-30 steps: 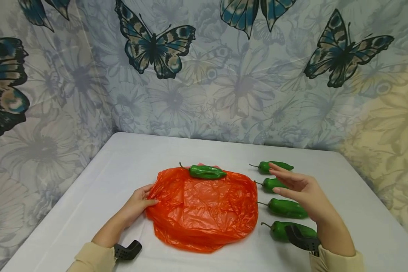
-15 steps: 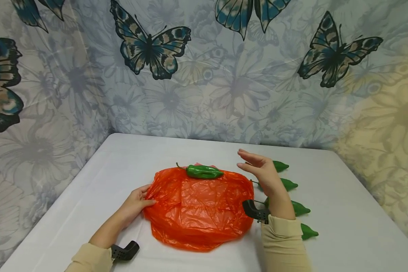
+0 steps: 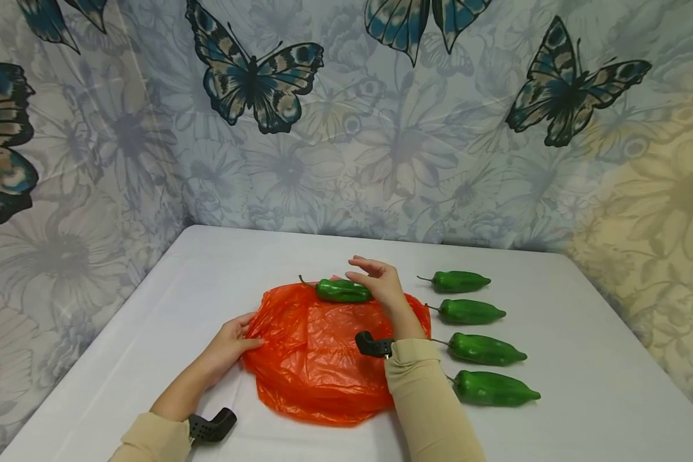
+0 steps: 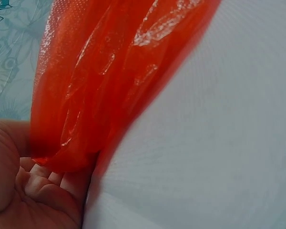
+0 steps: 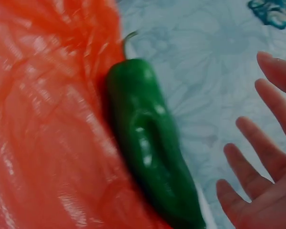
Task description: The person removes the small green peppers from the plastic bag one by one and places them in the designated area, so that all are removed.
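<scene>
A red plastic bag [image 3: 323, 359] lies spread on the white table, its left edge pinched between the thumb and fingers of my left hand [image 3: 231, 343]. In the left wrist view the bag's gathered edge [image 4: 81, 129] runs into that grip. One green pepper [image 3: 342, 290] lies across the far edge of the bag, stem to the left. My right hand [image 3: 381, 282] hovers over the pepper's tip end, holding nothing. The right wrist view has its spread fingers [image 5: 257, 157] beside the pepper [image 5: 145, 138], apart from it.
Several green peppers [image 3: 472, 312] lie in a column right of the bag, stems pointing left. The white table [image 3: 150, 333] meets a butterfly-patterned cloth backdrop [image 3: 346, 128] behind and at the sides. A black wrist-camera mount [image 3: 212, 425] juts from each wrist.
My right hand has moved left from above the column of peppers to the pepper on the bag, uncovering the column. The left hand keeps its hold on the bag's edge.
</scene>
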`<control>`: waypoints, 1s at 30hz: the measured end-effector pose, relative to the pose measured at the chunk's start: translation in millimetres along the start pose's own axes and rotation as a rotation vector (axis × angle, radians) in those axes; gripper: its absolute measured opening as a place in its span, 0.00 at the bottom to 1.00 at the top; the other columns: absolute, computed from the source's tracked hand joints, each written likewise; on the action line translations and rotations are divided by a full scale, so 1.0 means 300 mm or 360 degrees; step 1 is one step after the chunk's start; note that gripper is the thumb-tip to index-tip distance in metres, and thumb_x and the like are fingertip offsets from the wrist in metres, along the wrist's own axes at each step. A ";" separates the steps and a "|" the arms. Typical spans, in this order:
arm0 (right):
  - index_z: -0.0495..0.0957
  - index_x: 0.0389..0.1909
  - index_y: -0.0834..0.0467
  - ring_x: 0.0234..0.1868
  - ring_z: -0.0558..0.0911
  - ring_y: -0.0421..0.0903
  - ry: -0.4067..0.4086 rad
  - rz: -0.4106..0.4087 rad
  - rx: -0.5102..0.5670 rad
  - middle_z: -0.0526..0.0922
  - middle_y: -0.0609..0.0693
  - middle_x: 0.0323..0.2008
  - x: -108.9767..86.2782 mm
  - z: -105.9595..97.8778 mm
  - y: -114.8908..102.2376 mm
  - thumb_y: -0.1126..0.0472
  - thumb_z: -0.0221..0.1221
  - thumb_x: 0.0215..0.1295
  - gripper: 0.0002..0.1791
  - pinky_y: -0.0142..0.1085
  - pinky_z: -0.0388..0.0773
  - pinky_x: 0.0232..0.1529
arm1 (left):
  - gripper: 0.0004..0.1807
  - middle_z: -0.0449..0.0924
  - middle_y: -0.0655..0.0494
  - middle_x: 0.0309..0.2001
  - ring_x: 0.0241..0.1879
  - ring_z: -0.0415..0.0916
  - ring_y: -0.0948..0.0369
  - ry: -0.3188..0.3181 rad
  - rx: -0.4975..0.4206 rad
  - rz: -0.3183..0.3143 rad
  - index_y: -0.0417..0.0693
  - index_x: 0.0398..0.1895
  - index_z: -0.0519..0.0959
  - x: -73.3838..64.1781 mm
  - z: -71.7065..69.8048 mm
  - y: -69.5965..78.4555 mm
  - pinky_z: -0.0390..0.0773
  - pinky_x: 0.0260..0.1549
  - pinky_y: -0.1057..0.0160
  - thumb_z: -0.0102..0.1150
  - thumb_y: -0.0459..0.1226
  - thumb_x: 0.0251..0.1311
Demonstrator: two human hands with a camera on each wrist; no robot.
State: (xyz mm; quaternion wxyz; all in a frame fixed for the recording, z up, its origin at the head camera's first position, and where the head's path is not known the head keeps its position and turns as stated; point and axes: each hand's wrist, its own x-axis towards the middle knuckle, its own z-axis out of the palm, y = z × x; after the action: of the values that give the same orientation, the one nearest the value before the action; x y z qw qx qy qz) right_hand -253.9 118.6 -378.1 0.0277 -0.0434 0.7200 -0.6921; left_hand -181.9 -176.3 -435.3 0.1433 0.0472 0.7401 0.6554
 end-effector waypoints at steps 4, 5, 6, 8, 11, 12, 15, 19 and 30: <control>0.76 0.53 0.66 0.69 0.61 0.52 -0.0002 0.0061 -0.0145 0.68 0.57 0.65 0.030 0.018 0.035 0.64 0.63 0.56 0.22 0.48 0.63 0.66 | 0.35 0.61 0.32 0.65 0.44 0.76 0.68 -0.0014 -0.0013 0.0010 0.30 0.69 0.51 0.007 -0.001 -0.002 0.80 0.42 0.69 0.51 0.27 0.59; 0.76 0.52 0.66 0.68 0.62 0.52 0.0002 0.0078 -0.0177 0.68 0.57 0.64 0.033 0.018 0.041 0.64 0.63 0.56 0.22 0.49 0.64 0.66 | 0.35 0.61 0.32 0.65 0.44 0.77 0.67 -0.0016 -0.0015 0.0007 0.30 0.69 0.51 0.009 -0.001 -0.002 0.80 0.42 0.68 0.51 0.26 0.59; 0.77 0.52 0.66 0.68 0.62 0.53 0.0007 0.0090 -0.0202 0.69 0.57 0.64 0.036 0.017 0.047 0.65 0.63 0.55 0.22 0.49 0.64 0.65 | 0.35 0.61 0.32 0.65 0.44 0.77 0.67 -0.0023 -0.0011 0.0010 0.30 0.69 0.51 0.011 -0.001 -0.003 0.80 0.42 0.68 0.51 0.26 0.59; 0.77 0.52 0.66 0.66 0.65 0.54 0.0016 0.0100 -0.0249 0.70 0.57 0.63 0.039 0.015 0.055 0.65 0.63 0.56 0.21 0.48 0.66 0.64 | 0.35 0.61 0.32 0.65 0.44 0.77 0.66 -0.0028 -0.0003 0.0008 0.30 0.69 0.51 0.013 -0.001 -0.003 0.81 0.42 0.67 0.51 0.26 0.59; 0.78 0.50 0.66 0.62 0.70 0.55 0.0048 0.0119 -0.0313 0.73 0.57 0.60 0.043 0.011 0.069 0.66 0.63 0.55 0.20 0.46 0.70 0.61 | 0.35 0.61 0.32 0.65 0.44 0.78 0.65 -0.0022 -0.0001 0.0000 0.31 0.69 0.51 0.014 -0.001 -0.004 0.81 0.42 0.66 0.50 0.26 0.59; 0.78 0.50 0.65 0.61 0.71 0.55 0.0056 0.0126 -0.0329 0.74 0.57 0.59 0.044 0.010 0.076 0.67 0.63 0.55 0.19 0.45 0.71 0.60 | 0.35 0.61 0.32 0.65 0.44 0.78 0.65 -0.0025 0.0002 0.0000 0.31 0.69 0.51 0.014 -0.002 -0.005 0.81 0.42 0.66 0.50 0.26 0.59; 0.79 0.48 0.64 0.58 0.74 0.54 0.0054 0.0147 -0.0368 0.77 0.58 0.56 0.048 0.010 0.098 0.68 0.63 0.55 0.17 0.43 0.73 0.58 | 0.35 0.62 0.33 0.65 0.44 0.78 0.64 -0.0010 -0.0004 -0.0017 0.32 0.69 0.51 0.013 -0.003 -0.008 0.81 0.42 0.66 0.51 0.26 0.59; 0.80 0.47 0.64 0.56 0.75 0.53 0.0013 0.0145 -0.0389 0.78 0.57 0.55 0.050 0.013 0.120 0.69 0.63 0.55 0.17 0.41 0.76 0.55 | 0.35 0.61 0.34 0.66 0.45 0.77 0.64 -0.0007 -0.0004 -0.0026 0.32 0.69 0.51 0.010 -0.005 -0.009 0.81 0.43 0.66 0.51 0.26 0.59; 0.80 0.44 0.68 0.56 0.75 0.55 0.0069 0.0064 -0.0374 0.78 0.61 0.53 0.047 0.029 0.149 0.72 0.62 0.54 0.14 0.42 0.75 0.55 | 0.35 0.61 0.33 0.65 0.44 0.77 0.66 -0.0011 -0.0018 -0.0019 0.32 0.69 0.52 0.009 -0.006 -0.012 0.81 0.42 0.66 0.50 0.26 0.59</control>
State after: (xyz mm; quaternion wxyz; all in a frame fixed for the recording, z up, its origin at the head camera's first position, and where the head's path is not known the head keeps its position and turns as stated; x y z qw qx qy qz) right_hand -268.1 110.2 -422.9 0.0207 -0.0168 0.7972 -0.6031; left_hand -184.6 -177.9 -439.2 0.1499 0.0443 0.7362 0.6585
